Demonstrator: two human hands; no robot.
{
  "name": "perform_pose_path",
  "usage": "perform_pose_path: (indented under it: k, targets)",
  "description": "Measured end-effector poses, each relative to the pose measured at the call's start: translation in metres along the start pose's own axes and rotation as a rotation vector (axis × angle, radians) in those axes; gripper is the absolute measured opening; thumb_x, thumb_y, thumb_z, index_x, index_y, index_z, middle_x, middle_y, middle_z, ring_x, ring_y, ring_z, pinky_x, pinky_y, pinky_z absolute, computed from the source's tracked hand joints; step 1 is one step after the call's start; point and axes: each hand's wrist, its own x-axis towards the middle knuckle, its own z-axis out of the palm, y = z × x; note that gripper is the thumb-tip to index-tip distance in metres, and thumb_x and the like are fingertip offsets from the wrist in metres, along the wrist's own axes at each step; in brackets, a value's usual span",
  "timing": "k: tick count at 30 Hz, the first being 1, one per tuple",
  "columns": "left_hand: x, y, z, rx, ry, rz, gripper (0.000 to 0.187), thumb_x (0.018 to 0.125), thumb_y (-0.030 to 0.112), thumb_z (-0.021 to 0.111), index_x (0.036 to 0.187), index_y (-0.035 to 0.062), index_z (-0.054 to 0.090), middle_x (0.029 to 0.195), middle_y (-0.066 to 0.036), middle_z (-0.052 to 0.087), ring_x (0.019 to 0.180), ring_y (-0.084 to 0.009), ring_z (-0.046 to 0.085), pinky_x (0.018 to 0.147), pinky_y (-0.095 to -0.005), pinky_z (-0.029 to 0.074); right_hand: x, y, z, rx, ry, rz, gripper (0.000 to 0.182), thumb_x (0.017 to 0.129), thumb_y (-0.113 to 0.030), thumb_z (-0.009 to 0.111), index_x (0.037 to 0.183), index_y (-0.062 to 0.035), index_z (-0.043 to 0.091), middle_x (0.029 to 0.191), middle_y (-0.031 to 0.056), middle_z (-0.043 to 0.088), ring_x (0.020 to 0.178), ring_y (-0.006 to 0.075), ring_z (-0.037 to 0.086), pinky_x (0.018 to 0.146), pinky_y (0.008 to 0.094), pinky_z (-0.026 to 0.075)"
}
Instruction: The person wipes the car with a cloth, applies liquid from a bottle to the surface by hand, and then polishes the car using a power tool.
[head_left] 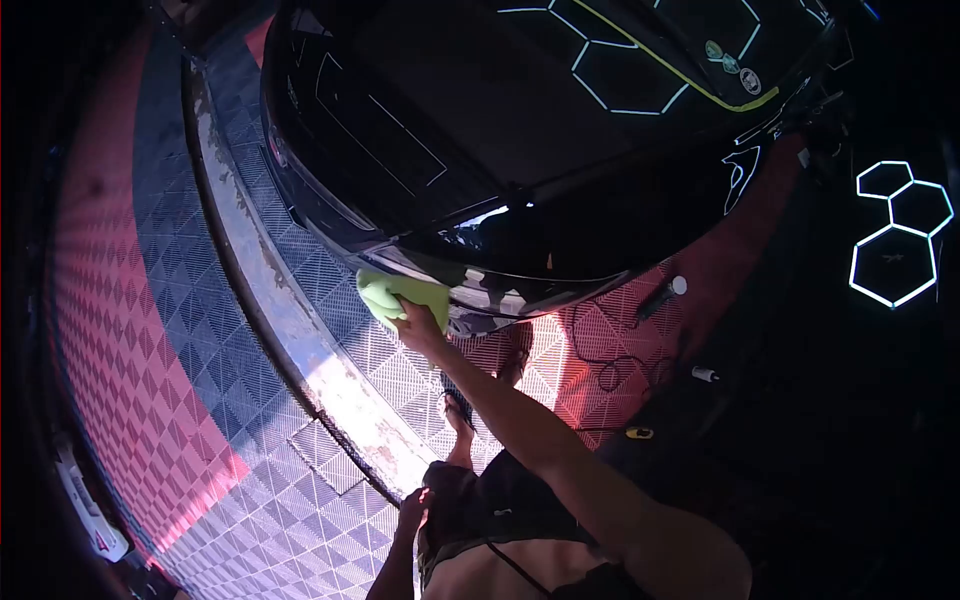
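Note:
My right hand (pixel 418 328) reaches forward with its fingers closed on a folded yellow-green cloth (pixel 412 297). The cloth lies against the lower edge of a glossy black car (pixel 480 225), at its near corner. My left hand (pixel 413 508) hangs low beside my dark shorts, away from the car. Its fingers are in shadow, and I cannot make out whether they hold anything.
Grey and red grid tiles (pixel 190 400) cover the floor, crossed by a worn metal strip (pixel 290 300). To the right are a dark cylinder with a white end (pixel 678 286), a cable (pixel 610 375), a small white bottle (pixel 705 374) and a yellow item (pixel 639 433).

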Motion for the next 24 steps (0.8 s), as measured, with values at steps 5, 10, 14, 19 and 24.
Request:
perform_pose_path:
  k: [5, 10, 14, 19, 24]
  targets:
    - [-0.012, -0.044, -0.037, -0.163, 0.011, -0.168, 0.037, 0.093, 0.037, 0.056, 0.112, 0.0069, 0.063, 0.08, 0.001, 0.063, 0.066, -0.0082, 0.055, 0.057, -0.0271, 0.044, -0.087, -0.023, -0.05, 1.09, -0.155, 0.72, 0.041, 0.089, -0.03, 0.066, 0.118, -0.0025, 0.057, 0.101, 0.0043, 0.065, 0.084, 0.0145, 0.064, 0.078, 0.0332, 0.052]
    - [-0.022, -0.08, -0.05, -0.383, 0.024, -0.282, 0.043, 0.091, 0.04, 0.059, 0.122, 0.0098, 0.056, 0.099, -0.005, 0.066, 0.087, -0.0173, 0.061, 0.071, -0.0358, 0.049, -0.181, 0.004, -0.274, 1.147, 0.53, 0.367, 0.054, 0.091, -0.032, 0.057, 0.135, -0.004, 0.042, 0.126, 0.0131, 0.056, 0.111, 0.0295, 0.058, 0.096, 0.0435, 0.048]
    - [-0.034, -0.078, -0.054, -0.504, 0.068, -0.265, 0.045, 0.09, 0.037, 0.063, 0.123, 0.0072, 0.054, 0.101, -0.008, 0.067, 0.085, -0.0188, 0.065, 0.07, -0.0353, 0.052, -0.134, -0.011, -0.413, 0.756, 0.612, 0.225, 0.057, 0.094, -0.036, 0.054, 0.136, -0.001, 0.039, 0.128, 0.0162, 0.055, 0.114, 0.0302, 0.058, 0.096, 0.0436, 0.049]
    - [0.001, -0.118, -0.058, -0.63, -0.108, -0.136, 0.048, 0.092, 0.035, 0.062, 0.127, 0.0054, 0.052, 0.101, -0.008, 0.066, 0.084, -0.0175, 0.065, 0.067, -0.032, 0.054, -0.026, 0.096, -0.347, -0.761, 1.025, 0.089, 0.045, 0.089, -0.021, 0.062, 0.125, 0.0043, 0.05, 0.133, 0.0269, 0.05, 0.124, 0.0451, 0.045, 0.103, 0.0417, 0.037]
    - [-0.008, -0.055, -0.042, -0.452, 0.064, -0.063, 0.039, 0.095, 0.03, 0.056, 0.124, 0.0052, 0.052, 0.099, -0.01, 0.066, 0.081, -0.0178, 0.066, 0.065, -0.03, 0.052, -0.035, 0.03, -0.086, -0.591, 0.477, -0.014, 0.047, 0.076, -0.004, 0.06, 0.123, -0.0002, 0.054, 0.146, 0.026, 0.035, 0.136, 0.0464, 0.028, 0.106, 0.0536, 0.029]
